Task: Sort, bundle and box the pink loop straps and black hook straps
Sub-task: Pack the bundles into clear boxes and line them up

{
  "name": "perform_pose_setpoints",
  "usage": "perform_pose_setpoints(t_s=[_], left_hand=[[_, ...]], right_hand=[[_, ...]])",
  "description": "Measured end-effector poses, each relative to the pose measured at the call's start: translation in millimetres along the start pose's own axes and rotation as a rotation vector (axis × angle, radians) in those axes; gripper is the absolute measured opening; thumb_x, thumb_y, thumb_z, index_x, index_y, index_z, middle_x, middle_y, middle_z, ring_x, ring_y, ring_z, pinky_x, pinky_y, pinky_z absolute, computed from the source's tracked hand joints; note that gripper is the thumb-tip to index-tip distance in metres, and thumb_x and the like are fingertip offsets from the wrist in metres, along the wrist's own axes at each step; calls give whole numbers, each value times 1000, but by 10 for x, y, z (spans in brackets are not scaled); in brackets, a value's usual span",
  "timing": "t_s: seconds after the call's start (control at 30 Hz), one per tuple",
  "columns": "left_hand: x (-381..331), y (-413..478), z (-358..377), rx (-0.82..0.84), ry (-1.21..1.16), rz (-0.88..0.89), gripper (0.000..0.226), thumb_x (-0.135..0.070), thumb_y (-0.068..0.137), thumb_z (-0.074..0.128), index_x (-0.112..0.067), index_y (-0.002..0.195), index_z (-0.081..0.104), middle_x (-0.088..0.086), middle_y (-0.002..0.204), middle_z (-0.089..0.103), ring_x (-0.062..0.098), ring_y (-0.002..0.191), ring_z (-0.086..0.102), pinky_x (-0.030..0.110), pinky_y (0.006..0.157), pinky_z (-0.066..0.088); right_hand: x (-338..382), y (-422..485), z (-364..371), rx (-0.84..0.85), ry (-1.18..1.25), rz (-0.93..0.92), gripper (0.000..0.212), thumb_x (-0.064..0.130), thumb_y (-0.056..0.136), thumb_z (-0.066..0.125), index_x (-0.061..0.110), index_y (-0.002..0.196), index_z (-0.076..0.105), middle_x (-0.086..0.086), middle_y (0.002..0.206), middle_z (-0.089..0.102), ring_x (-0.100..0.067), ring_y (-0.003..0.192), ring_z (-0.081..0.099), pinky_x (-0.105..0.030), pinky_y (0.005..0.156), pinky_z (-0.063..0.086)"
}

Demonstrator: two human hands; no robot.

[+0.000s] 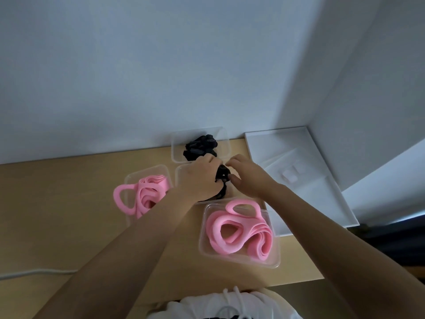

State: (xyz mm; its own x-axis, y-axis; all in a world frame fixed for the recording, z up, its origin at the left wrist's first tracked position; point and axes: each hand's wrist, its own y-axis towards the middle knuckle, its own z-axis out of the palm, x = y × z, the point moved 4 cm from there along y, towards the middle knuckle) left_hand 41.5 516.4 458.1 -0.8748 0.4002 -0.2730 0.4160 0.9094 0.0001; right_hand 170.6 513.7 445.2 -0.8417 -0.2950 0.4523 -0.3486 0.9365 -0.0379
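Bundling step in hand, to judge by the grip: holding a bunch of black hook straps (222,177) just over the middle tray (181,171), toward the far side of the bench (69,203). Gripping the bunch's left side with the left hand (202,178), fingers curled round it. Gripping its right side with the right hand (247,178), thumb on the near face and fingertips curled over the far edge, so both hands together on the one bunch. Just beyond, in the far tray (177,143), more black straps (201,146) in a heap, touching or nearly touching the left hand's knuckles. Left of the hands, a left tray (128,180) of pink loop straps (147,194), one loop hanging over its left rim. Near and right, a near tray (204,247) with a second pink pile (239,231), loosely coiled. At the far right, a white box (322,203), open. Sorting apparently done, boxing not begun. Next, probably: squeezing the black bunch tight and even, securing it without letting ends spring loose, then carrying it right to the white box. Impossible to tell here what fastens the bunch.
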Motion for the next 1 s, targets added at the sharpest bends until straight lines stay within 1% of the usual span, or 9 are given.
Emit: perform_pose_setpoints(t_s=[0.07,0.17,0.33,0.47,0.6,0.67,0.77,0.9,1.0], left_hand=[[-177,49,5,14,-62,62,42,-23,86,50,-14,127,52,2,125,51,21,116,47,27,85,37],[-489,139,93,74,-155,180,35,-17,85,48,-3,114,61,14,110,59,30,103,53,39,87,42],[-891,370,382,173,-154,172,20,-12,89,50,-3,101,64,10,95,61,30,97,57,36,76,45],[-1042,500,556,292,-112,125,33,-21,95,49,-11,125,59,10,126,59,26,113,55,32,92,43],[-1071,537,606,289,-97,90,27,-20,95,48,-9,115,62,12,120,61,27,109,56,33,87,43],[-1046,545,583,248,-148,22,20,-18,95,49,-10,109,60,14,117,61,30,108,56,35,86,44],[-972,541,560,217,-245,-86,37,-17,94,50,-6,129,51,12,124,58,27,115,53,32,92,42],[-885,482,536,204,-436,-215,41,-13,93,52,-5,132,47,11,124,58,26,114,55,32,94,43],[-934,441,524,233,-577,-253,29,-10,93,50,-8,121,56,9,115,59,25,107,56,28,88,42]], right_hand=[[-183,-143,-67,-40,2,70,35,15,93,50,7,126,52,-7,127,50,-23,118,46,-29,94,39],[-592,-459,-132,-76,-94,232,37,24,93,52,9,127,51,-7,129,49,-23,120,44,-33,94,41],[-1021,-823,9,68,-197,516,75,55,85,56,14,142,29,-10,148,28,-28,136,27,-39,105,34],[-1042,-822,91,68,-310,477,63,48,92,49,12,140,30,-11,148,28,-29,134,29,-37,104,33],[-1038,-842,44,-17,-369,360,47,35,95,49,6,131,43,-12,139,42,-30,127,40,-37,98,39],[-1014,-873,-13,-82,-367,325,42,27,84,68,1,115,59,-15,120,59,-34,109,57,-38,85,49],[-1055,-915,-37,-168,-310,316,41,21,63,85,0,94,70,-14,95,70,-34,82,67,-37,64,55],[-1014,-930,-64,-191,-208,325,38,23,94,52,6,128,54,-12,135,52,-34,124,45,-40,100,38],[-985,-929,-92,-234,-91,370,36,12,97,39,10,130,53,-10,134,53,-32,121,45,-36,98,37]])
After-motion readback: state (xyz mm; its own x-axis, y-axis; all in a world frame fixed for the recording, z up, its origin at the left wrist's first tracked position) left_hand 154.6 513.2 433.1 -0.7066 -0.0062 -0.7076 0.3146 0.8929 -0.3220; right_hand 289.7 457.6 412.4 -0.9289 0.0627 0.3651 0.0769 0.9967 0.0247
